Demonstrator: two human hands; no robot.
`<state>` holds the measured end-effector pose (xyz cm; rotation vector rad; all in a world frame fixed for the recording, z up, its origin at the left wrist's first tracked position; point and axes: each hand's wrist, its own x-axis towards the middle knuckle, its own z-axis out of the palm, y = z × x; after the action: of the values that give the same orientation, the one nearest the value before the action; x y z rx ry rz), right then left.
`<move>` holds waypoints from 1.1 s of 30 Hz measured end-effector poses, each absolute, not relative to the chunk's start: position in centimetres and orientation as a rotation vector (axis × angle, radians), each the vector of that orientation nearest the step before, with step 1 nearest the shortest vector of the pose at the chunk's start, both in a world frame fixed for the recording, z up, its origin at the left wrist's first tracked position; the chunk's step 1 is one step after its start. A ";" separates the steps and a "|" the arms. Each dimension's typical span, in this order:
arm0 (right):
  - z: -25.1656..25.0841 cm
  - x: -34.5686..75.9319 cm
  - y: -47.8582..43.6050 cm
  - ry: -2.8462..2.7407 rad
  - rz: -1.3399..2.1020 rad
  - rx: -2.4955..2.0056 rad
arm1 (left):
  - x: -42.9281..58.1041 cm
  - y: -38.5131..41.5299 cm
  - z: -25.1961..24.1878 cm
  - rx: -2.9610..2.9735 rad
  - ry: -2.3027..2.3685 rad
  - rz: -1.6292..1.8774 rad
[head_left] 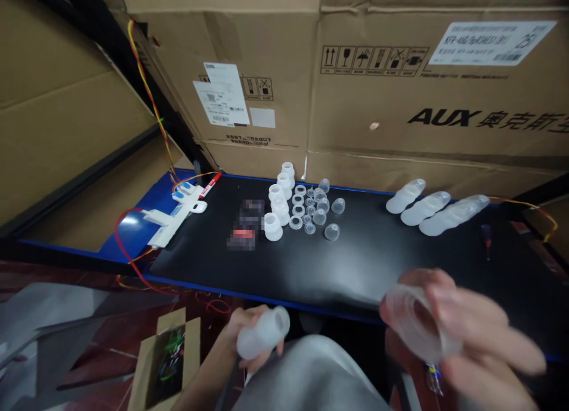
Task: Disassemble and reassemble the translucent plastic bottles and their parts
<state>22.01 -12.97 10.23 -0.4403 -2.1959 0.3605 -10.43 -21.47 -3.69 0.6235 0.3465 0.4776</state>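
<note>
My left hand (240, 323) is closed round a white bottle (263, 334), held low over my lap with its mouth turned toward the right. My right hand (466, 340), blurred, grips a clear ring (411, 322) by its rim, opening facing the bottle. On the mat (355, 263), collars (279, 204), caps (329, 215) and spare bottles (427, 206) lie grouped by kind, within reach.

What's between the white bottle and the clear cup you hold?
In the head view, grey cloth, likely a knee, lies between the bottle and cup.
</note>
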 end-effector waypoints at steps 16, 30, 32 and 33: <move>1.5 11.9 -1.7 -2.579 0.061 -0.760 | -9.1 -14.9 -2.5 1.609 1.947 1.575; 6.0 6.3 4.4 -2.339 0.571 -0.843 | -8.8 -14.9 -4.0 1.425 2.112 1.689; 6.2 7.0 4.2 -2.254 0.584 -0.847 | -9.0 -14.8 -4.3 1.381 2.188 1.604; 6.5 7.5 4.0 -2.194 0.569 -0.832 | -9.0 -14.7 -4.5 1.337 2.201 1.594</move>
<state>7.49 3.95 6.51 -0.8323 -2.1944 0.5692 -8.99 -14.74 -4.48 1.3366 2.2014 1.5942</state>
